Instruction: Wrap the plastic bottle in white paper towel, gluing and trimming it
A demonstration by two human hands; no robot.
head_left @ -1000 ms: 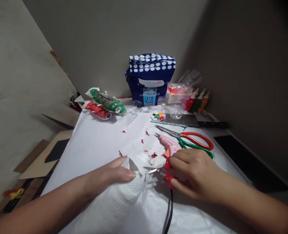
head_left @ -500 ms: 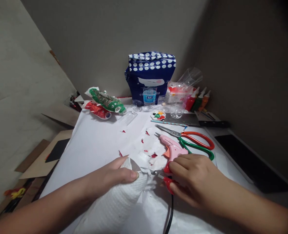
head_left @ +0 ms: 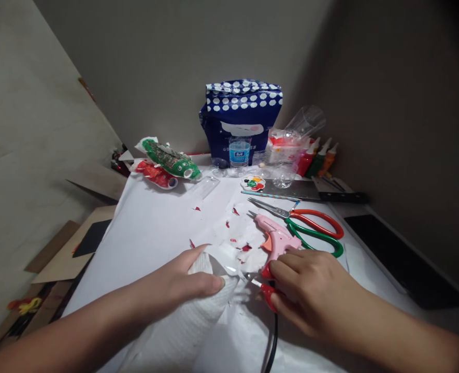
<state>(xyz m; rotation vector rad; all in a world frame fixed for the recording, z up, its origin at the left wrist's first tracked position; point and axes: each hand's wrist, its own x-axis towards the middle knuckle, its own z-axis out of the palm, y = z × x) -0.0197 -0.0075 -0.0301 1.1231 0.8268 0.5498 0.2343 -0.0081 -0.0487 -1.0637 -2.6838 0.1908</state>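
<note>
My left hand (head_left: pixel 190 277) grips a white ribbed cloth (head_left: pixel 198 311), thumb on top, near its upper open end. My right hand (head_left: pixel 311 285) is closed on small red-handled scissors (head_left: pixel 267 296). Their blades are parted at the cloth's upper right edge, where a thin white strip stands out. Just beyond the right hand lies a pink glue gun (head_left: pixel 276 234), its black cord running down under the hand. Larger scissors (head_left: pixel 280 211) with one orange and one green handle rest beside the glue gun.
Red scraps (head_left: pixel 246 247) dot the white tabletop (head_left: pixel 155 228). Green (head_left: pixel 171 159) and red (head_left: pixel 155 173) fish shapes lie back left. A blue bag (head_left: pixel 241 111), a clear cup (head_left: pixel 239 153), a paint palette (head_left: pixel 253 183), a cleaver (head_left: pixel 295 190) and paint bottles (head_left: pixel 315 161) stand or lie behind.
The small scissors' blades have opened wider at the cloth's edge, and more of the white strip shows. Both hands stay nearly in place; the view has shifted slightly.
</note>
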